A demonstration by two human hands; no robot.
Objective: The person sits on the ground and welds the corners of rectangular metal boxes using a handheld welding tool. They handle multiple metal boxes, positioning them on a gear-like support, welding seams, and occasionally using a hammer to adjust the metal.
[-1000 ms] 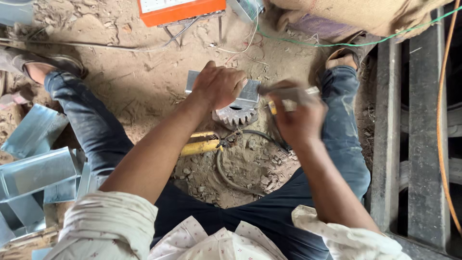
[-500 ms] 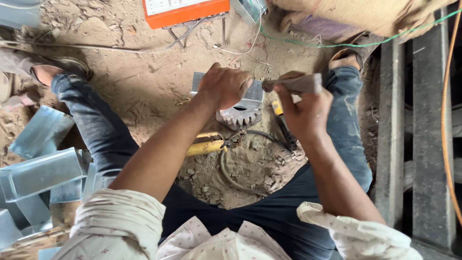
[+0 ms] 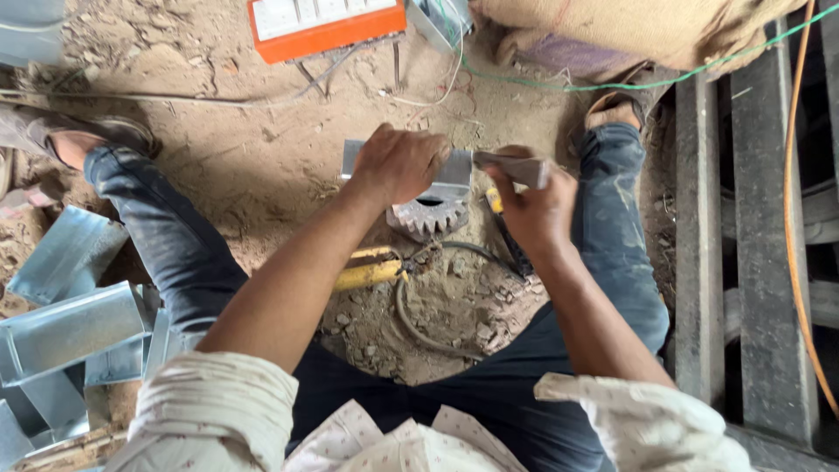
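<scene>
Your left hand (image 3: 400,163) presses a flat, silvery sheet-metal piece (image 3: 450,175) onto a toothed gear (image 3: 430,216) at the frame's upper centre. Your right hand (image 3: 535,203) grips a grey metal tool (image 3: 514,166) lying level against the piece's right end.

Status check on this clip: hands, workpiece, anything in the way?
Left hand pressing down on metal piece atop toothed gear. Right hand shut on grey tool at the piece's end. Yellow-handled pliers on dirt nearby, not obstructing.

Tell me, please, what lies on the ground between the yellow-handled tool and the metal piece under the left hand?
In the head view, a toothed gear lies between the yellow-handled tool and the metal piece that the left hand presses down; otherwise dirt and rubble.
</scene>
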